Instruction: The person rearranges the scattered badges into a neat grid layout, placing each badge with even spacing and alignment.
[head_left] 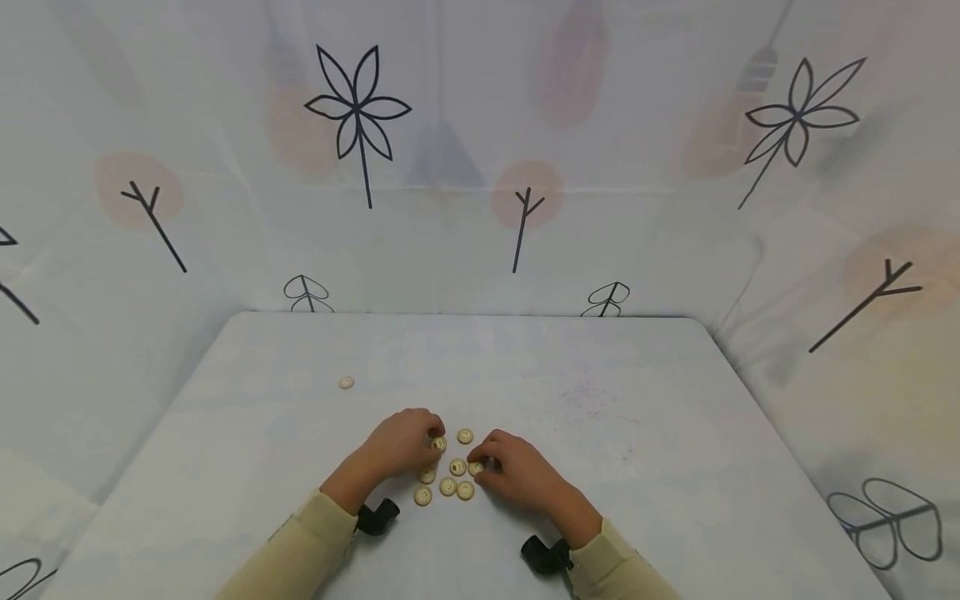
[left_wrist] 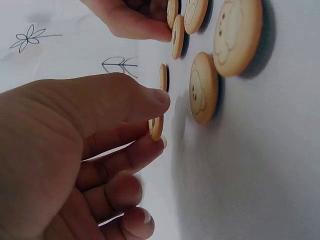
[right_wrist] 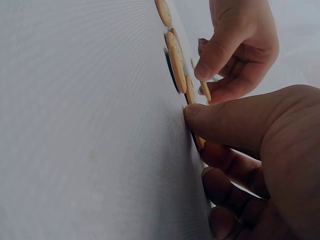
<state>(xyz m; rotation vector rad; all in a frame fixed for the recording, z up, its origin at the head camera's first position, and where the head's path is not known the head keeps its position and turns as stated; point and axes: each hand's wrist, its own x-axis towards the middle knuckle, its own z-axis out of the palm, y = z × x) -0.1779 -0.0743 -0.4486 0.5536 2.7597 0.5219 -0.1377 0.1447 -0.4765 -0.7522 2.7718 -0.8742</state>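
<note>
Several round wooden buttons with printed outlines lie in a loose cluster near the middle front of the table. My left hand (head_left: pixel 402 442) pinches one button (left_wrist: pixel 157 129) between thumb and fingers at the cluster's far left side; in the right wrist view this button looks lifted slightly and tilted. With thumb and fingertips, my right hand (head_left: pixel 517 471) grips another button (head_left: pixel 476 468) low at the cluster's right edge. Between the hands lies a button (head_left: pixel 457 467), and one more button (head_left: pixel 465 436) sits farther back. Nearest the front left is a button (head_left: pixel 423 496).
A lone button (head_left: pixel 346 382) lies apart, toward the back left of the white table (head_left: pixel 637 400). A printed cloth (head_left: pixel 450 250) with leaf and twig drawings hangs behind and at the sides. Each wrist bears a black device (head_left: pixel 378 517).
</note>
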